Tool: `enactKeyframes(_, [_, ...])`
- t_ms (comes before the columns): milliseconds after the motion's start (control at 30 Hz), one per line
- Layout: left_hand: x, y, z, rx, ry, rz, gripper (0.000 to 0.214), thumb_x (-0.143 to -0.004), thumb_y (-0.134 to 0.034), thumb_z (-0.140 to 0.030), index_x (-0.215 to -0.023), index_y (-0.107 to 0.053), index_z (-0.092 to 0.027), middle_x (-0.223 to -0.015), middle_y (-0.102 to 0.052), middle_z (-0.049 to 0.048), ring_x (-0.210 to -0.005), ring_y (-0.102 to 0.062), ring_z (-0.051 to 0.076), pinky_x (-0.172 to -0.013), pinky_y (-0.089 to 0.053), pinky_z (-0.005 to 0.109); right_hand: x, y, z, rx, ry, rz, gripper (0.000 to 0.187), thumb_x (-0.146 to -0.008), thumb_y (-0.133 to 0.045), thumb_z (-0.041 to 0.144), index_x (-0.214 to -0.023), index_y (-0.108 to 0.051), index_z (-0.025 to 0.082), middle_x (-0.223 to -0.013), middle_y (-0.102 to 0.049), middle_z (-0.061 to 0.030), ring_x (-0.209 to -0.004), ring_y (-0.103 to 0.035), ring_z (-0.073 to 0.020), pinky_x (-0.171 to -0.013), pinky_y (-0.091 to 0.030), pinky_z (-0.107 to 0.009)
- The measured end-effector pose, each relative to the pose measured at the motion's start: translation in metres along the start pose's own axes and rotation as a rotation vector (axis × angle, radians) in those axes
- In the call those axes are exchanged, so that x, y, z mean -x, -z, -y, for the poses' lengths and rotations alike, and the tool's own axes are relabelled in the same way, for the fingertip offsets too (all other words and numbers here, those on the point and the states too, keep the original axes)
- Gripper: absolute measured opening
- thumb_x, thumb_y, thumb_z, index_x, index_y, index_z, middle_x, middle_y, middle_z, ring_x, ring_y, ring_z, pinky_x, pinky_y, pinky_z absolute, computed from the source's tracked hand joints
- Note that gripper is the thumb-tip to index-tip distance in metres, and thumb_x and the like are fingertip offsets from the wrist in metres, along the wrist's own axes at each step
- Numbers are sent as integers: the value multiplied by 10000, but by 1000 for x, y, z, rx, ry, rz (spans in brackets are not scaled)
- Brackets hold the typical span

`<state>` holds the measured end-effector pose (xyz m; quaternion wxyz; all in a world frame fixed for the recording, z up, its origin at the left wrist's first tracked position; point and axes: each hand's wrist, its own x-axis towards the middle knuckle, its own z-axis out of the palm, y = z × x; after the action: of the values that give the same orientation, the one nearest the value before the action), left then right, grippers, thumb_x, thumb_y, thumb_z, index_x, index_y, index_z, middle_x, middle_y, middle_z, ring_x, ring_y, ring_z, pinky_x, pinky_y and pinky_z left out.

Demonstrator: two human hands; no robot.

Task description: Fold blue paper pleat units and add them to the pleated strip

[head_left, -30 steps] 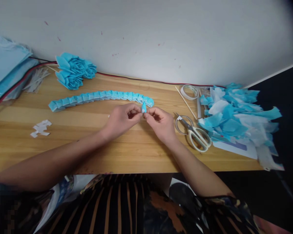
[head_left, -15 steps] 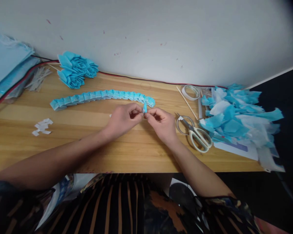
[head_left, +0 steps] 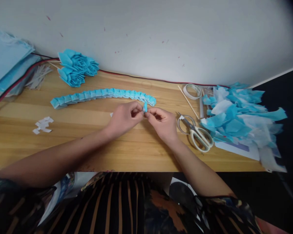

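Between my fingertips a small folded blue petal stands with its pointed tip up. My left hand pinches its lower left side, and my right hand pinches the lower right. The petal's base is partly hidden by the fingers. Just behind it, a long curved row of folded blue petals lies on the wooden table. Close to my right hand are scissors with cream handles, lying over a roll of tape. A small white piece shows beside my left hand.
Blue paper-like roses lie at the back left, near a stack of blue sheets. White strips are scattered at left. On the right are a white tape roll, a thin stick and a heap of blue and white scraps.
The view has shifted very slightly. Both hands keep pinching the folded petal in almost the same place; nothing else has visibly moved.
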<state>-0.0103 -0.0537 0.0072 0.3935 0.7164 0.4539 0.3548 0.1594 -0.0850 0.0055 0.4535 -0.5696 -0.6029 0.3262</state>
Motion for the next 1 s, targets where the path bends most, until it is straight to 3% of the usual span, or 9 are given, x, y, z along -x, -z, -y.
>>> enactKeyframes(300, [0, 0, 0, -24, 12, 1, 61, -796, -568, -182, -800, -627, -201, -636, -588, -39, -592, -475, 111, -563, -352, 252, -1, 2, 1, -1, 3, -2, 145, -804, -676, 325, -760, -766, 220, -708, -724, 0, -634, -602, -135, -609, -469, -274])
enactKeyframes(767, [-1, 4, -1, -51, -45, 20, 138, -796, -540, -119, -810, -657, -190, -636, -568, -44, -594, -477, 111, -581, -353, 254, -3, 5, 2, -46, -25, -1, 141, -783, -685, 316, -727, -747, 202, -679, -698, 6, -603, -551, -117, -585, -438, -261])
enactKeyframes(1000, [-1, 4, -3, -13, -11, 36, 88, -838, -595, -223, -833, -669, -176, -621, -563, -46, -583, -457, 100, -563, -335, 239, -4, 4, -2, -99, -46, 5, 158, -770, -699, 347, -733, -753, 204, -701, -696, 1, -649, -553, -126, -622, -449, -268])
